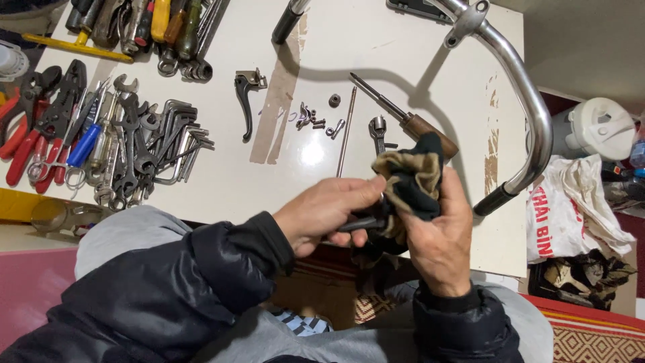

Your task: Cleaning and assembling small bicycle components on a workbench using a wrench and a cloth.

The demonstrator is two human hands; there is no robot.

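Your rag (411, 183) is black and tan. Your table (376, 40) is white, with brown worn patches. Your pliers (27, 128) have red grips, one screwdriver (84, 144) blue. Your handlebar (531, 101) is chrome.

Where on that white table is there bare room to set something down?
Bare table lies above the small screws, between the brake lever and the curved handlebar. The left edge is crowded with wrenches and pliers.

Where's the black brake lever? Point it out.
In the head view, the black brake lever lies on the white table, upper middle-left, between the pile of wrenches and hex keys and the small bolts and nuts.
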